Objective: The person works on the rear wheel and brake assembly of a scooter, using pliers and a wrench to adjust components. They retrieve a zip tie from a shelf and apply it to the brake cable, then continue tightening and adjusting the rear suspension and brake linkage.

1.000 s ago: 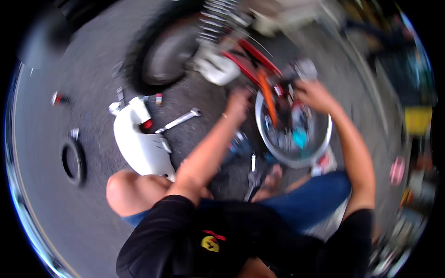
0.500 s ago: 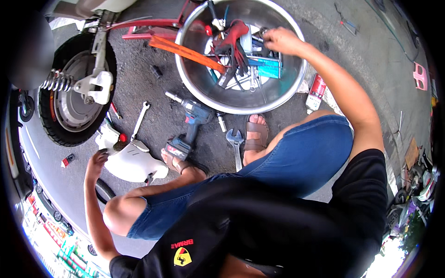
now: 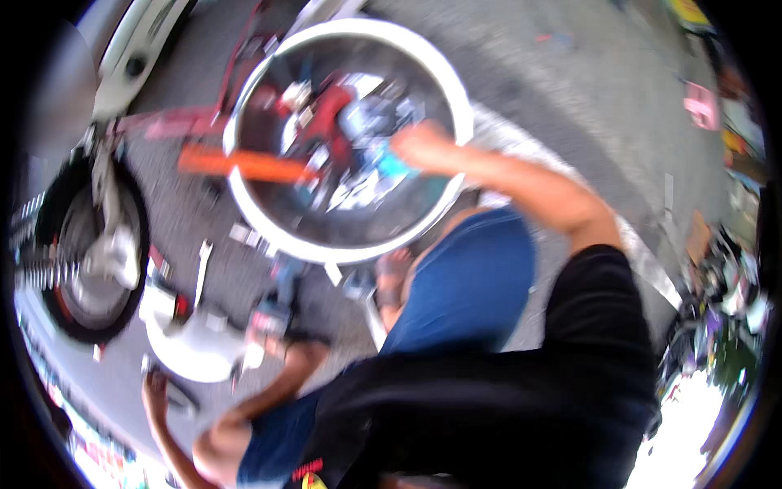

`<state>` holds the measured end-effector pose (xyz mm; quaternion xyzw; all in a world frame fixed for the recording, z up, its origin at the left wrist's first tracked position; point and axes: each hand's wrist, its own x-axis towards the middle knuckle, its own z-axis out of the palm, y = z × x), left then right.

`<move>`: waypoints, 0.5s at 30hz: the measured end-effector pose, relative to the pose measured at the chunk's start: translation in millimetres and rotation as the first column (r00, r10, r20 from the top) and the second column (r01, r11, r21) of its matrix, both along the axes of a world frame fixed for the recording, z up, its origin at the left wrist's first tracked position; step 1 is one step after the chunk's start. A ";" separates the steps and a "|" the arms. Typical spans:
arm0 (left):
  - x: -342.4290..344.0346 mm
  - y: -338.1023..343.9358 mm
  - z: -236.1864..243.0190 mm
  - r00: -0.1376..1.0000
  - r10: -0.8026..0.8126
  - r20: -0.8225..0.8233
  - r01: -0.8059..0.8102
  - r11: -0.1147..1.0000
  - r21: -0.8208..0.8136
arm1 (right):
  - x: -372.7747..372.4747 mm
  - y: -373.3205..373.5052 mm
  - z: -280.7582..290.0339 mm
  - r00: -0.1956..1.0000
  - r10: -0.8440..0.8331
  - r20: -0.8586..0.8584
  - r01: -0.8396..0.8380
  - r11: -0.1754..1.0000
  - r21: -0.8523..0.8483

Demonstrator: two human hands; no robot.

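Observation:
My right hand point(image 3: 423, 147) reaches into a large steel basin point(image 3: 459, 106), over its right side, next to a bright blue item point(image 3: 393, 163). Its fingers are smeared by motion, so I cannot tell whether they hold anything. In the basin lie red-and-dark gloves point(image 3: 332, 110) and several blurred metal tools. An orange bar point(image 3: 251, 165) leans over the basin's left rim. My left hand point(image 3: 155, 389) is low at the left, beside a white plastic cover point(image 3: 195, 350) on the ground; blur hides its fingers.
A wheel point(image 3: 94, 244) with coil springs stands at the left, near a red metal frame point(image 3: 175, 122). Between basin and feet lie a power drill point(image 3: 281, 297), an adjustable wrench point(image 3: 362, 287) and, further left, a combination wrench point(image 3: 203, 273). A pink stool point(image 3: 700, 106) is far right.
The view has swung, shifting the basin left and down in the picture. My right hand has come slightly nearer me within the basin. My left hand has dropped lower beside the white cover.

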<state>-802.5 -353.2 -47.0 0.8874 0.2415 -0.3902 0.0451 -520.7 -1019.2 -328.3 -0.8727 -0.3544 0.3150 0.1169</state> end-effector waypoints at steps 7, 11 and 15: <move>55.0 -62.1 3.2 0.969 -0.187 0.164 0.226 0.936 -0.269 | -26.4 38.7 18.7 1.000 0.003 0.003 -0.003 0.999 0.052; 85.2 -86.5 -15.1 0.983 -0.099 0.157 0.162 0.866 -0.472 | -35.6 -6.4 33.2 0.987 -0.089 0.135 0.069 0.986 0.149; 77.6 -73.6 -38.1 0.985 -0.108 0.138 0.161 0.866 -0.473 | -16.7 30.4 67.7 0.975 -0.173 0.141 0.128 0.951 0.282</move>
